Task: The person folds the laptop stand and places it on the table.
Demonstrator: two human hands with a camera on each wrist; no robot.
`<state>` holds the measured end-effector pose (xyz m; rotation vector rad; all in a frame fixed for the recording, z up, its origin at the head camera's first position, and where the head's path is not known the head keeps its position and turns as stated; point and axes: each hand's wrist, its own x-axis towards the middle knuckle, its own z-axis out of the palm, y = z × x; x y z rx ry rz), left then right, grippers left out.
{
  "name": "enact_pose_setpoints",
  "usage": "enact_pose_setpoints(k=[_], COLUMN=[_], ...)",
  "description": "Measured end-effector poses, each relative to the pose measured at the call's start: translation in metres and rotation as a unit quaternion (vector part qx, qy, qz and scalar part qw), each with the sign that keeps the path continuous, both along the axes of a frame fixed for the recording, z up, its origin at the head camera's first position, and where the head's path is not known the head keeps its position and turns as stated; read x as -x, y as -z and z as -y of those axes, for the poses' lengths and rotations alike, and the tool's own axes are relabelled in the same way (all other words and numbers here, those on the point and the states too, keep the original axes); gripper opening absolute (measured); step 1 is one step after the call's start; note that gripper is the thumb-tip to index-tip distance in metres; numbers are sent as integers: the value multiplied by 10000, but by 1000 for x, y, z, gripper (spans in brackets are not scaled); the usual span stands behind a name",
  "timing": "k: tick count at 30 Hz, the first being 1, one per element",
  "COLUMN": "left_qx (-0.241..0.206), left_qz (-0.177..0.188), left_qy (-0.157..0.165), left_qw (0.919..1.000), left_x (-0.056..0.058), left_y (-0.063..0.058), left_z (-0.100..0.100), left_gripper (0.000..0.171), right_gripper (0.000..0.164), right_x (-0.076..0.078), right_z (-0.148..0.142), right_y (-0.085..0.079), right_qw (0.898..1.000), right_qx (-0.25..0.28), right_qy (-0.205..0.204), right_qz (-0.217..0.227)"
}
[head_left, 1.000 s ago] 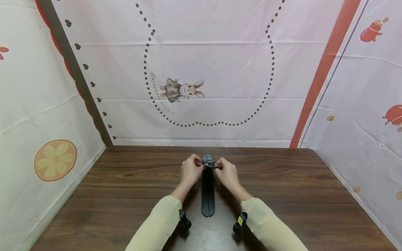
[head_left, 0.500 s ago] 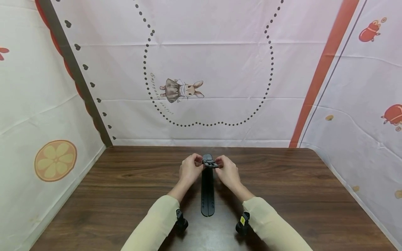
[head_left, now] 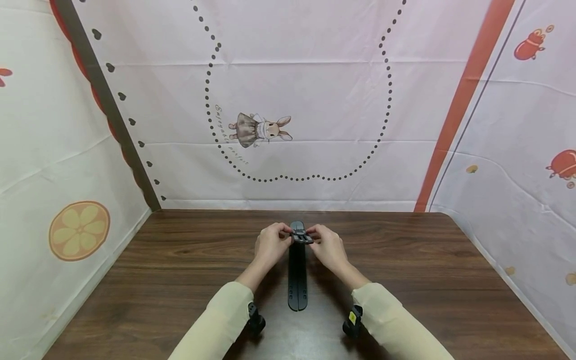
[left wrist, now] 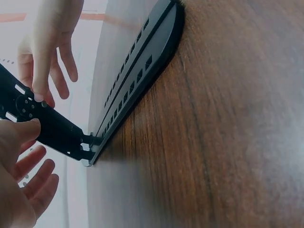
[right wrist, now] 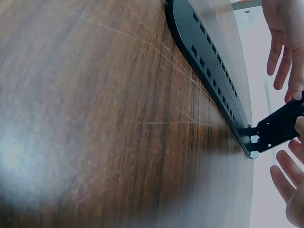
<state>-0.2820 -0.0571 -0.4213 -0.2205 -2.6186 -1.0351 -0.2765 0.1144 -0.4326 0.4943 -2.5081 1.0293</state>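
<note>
A black folding stand (head_left: 297,280) rests on the wooden table, its long slotted base (left wrist: 137,71) pointing toward me. From the base's far end rises a hinged plate (left wrist: 59,128), with a small bracket (head_left: 302,236) at its top. My left hand (head_left: 271,245) pinches the upper plate from the left, thumb flat on its face; the outer fingers stick out loosely in the left wrist view. On the opposite edge, my right hand (head_left: 328,247) pinches the same part between thumb and finger. The hinge (right wrist: 251,137) shows in the right wrist view. Fingertips behind the plate are hidden.
The brown wooden table (head_left: 180,265) ends at a hanging printed cloth (head_left: 315,100) at the back. Cloth also hangs along both sides. A small black camera (head_left: 256,319) is strapped to the left wrist, and another camera (head_left: 353,321) to the right.
Both forearms have spread slightly outward. The bracket at the top has tipped a little toward me, and the index fingers have shifted onto its upper side. The base stays in place.
</note>
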Motion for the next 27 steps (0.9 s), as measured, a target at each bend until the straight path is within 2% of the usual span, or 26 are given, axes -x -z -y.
enact_pose_setpoints(k=[12, 19, 27], left_qx=[98, 192, 323], left_qz=[322, 223, 284], left_qy=[72, 198, 492], left_qw=[9994, 9994, 9979], left_x=[-6, -9, -10], left_y=[4, 8, 9], left_z=[4, 7, 12], left_gripper=[13, 15, 17], right_gripper=[16, 17, 20], right_x=[-5, -7, -7], right_z=[-1, -2, -5], right_y=[3, 6, 10], right_qw=[9995, 9992, 9985], right_qx=[-164, -279, -377], right_qy=[-49, -101, -279], right_qz=[265, 266, 298])
